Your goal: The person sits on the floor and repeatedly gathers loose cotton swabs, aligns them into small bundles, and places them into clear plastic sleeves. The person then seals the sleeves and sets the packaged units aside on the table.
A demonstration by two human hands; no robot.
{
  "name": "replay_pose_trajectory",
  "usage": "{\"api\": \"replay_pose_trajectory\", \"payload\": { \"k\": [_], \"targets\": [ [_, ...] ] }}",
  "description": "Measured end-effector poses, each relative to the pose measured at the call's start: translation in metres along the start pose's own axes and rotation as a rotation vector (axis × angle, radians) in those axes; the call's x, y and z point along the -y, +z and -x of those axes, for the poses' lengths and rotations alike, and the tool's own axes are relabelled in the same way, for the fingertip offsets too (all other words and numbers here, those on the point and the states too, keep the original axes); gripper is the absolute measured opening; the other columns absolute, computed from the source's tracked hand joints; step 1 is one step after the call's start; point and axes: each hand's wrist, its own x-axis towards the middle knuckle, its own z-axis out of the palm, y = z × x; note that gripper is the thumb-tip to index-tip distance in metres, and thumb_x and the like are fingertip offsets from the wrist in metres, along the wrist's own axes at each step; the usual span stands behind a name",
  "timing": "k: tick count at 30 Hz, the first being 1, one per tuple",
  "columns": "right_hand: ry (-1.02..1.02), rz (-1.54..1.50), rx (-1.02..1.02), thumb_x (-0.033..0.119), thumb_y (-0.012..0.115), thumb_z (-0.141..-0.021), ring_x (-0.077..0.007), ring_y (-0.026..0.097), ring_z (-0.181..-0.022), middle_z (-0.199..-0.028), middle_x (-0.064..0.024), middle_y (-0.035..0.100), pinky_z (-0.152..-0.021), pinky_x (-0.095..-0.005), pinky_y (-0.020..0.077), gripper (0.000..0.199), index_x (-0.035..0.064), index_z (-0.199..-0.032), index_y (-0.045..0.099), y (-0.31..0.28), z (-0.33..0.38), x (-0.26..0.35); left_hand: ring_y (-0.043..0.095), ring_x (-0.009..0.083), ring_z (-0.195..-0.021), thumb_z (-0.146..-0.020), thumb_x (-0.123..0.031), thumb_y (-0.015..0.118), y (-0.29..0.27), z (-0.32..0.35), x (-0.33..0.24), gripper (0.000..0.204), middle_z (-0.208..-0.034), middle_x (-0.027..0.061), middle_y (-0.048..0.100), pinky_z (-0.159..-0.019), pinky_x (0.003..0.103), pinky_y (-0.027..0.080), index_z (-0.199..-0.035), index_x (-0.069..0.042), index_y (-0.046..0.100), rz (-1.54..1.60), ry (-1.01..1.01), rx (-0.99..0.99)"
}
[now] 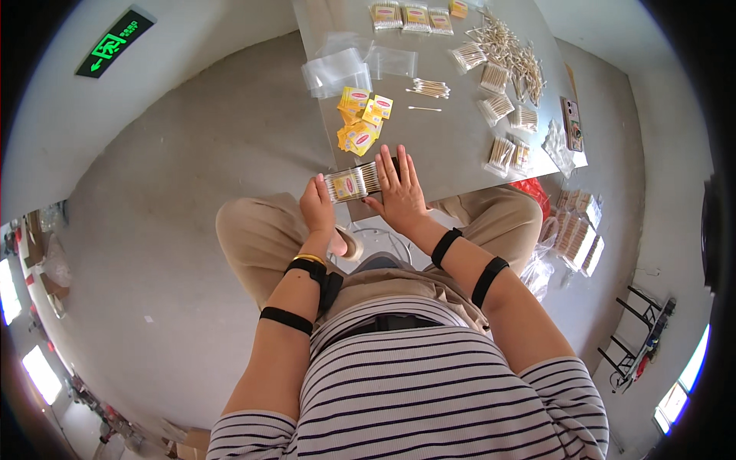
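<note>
At the table's near edge my left hand point(315, 204) is closed on one end of a flat bundle of cotton swabs point(346, 185) with a yellow card on it. Fingers stretched out, my right hand point(402, 192) lies flat at the bundle's other end and hides part of it. A dark edge shows beneath those fingers; I cannot make out what it is. Beyond my hands lies a pile of yellow cards point(359, 138). Farther back are a small stack of loose cotton swabs point(431, 88) and one single cotton swab point(425, 109).
Clear plastic bags point(337, 73) lie at the table's left edge. Filled swab packs point(416, 18) line the far side. A heap of loose swabs point(506, 50) and several packs point(497, 109) are on the right, near a phone point(572, 124). More packs point(575, 234) sit below the table's right side.
</note>
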Motion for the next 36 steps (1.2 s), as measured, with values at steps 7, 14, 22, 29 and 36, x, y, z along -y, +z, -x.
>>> {"api": "replay_pose_trajectory", "payload": {
  "k": [7, 14, 22, 29, 36],
  "targets": [
    [-0.036, 0.000, -0.003, 0.070, 0.051, -0.098, -0.0483, 0.006, -0.162, -0.177, -0.0206, 0.012, -0.133, -0.0544, 0.0084, 0.104, -0.0034, -0.166, 0.024, 0.003, -0.007, 0.018, 0.063, 0.0450, -0.075, -0.115, -0.034, 0.045, 0.001, 0.000, -0.004, 0.044, -0.081, 0.0238, 0.066, -0.068, 0.048, 0.049, -0.093, 0.000, 0.062, 0.040, -0.023, 0.014],
    [-0.044, -0.011, -0.019, 0.071, 0.054, -0.096, -0.0510, 0.009, -0.161, -0.175, -0.0247, 0.015, -0.132, -0.0554, 0.0126, 0.105, -0.0069, -0.163, 0.032, -0.003, -0.008, 0.028, 0.065, 0.0479, -0.080, -0.115, -0.035, 0.042, 0.006, 0.002, -0.003, 0.046, -0.084, 0.0248, 0.068, -0.071, 0.049, 0.051, -0.095, 0.000, 0.063, 0.043, 0.057, -0.052],
    [0.129, -0.241, -0.214, 0.048, 0.062, -0.100, -0.0323, 0.025, -0.160, -0.171, -0.0153, 0.030, -0.132, -0.0513, 0.0180, 0.081, 0.0031, -0.162, 0.037, -0.021, -0.037, -0.067, 0.059, 0.0264, -0.073, -0.114, -0.043, 0.044, -0.037, -0.021, 0.045, 0.046, -0.084, 0.0102, 0.060, -0.069, 0.040, 0.047, -0.105, -0.002, 0.061, 0.057, -0.026, -0.087],
    [0.312, -0.049, -0.168, 0.062, 0.053, -0.101, -0.0298, 0.014, -0.164, -0.177, -0.0127, 0.019, -0.133, -0.0483, 0.0118, 0.095, 0.0060, -0.170, 0.018, -0.034, -0.099, -0.145, 0.047, 0.0087, -0.068, -0.114, -0.044, 0.044, -0.069, -0.014, -0.036, 0.042, -0.081, 0.0018, 0.052, -0.062, 0.026, 0.041, -0.111, -0.005, 0.058, 0.297, -0.161, 0.099],
    [0.267, -0.066, -0.199, 0.068, 0.052, -0.100, -0.0323, 0.015, -0.164, -0.176, -0.0144, 0.020, -0.133, -0.0507, 0.0116, 0.098, 0.0055, -0.169, 0.021, -0.010, -0.089, -0.142, 0.060, 0.0158, -0.076, -0.113, -0.040, 0.048, -0.042, 0.018, -0.091, 0.036, -0.090, 0.0062, 0.062, -0.069, 0.031, 0.049, -0.122, -0.007, 0.060, 0.225, 0.078, 0.461]
  ]
}}
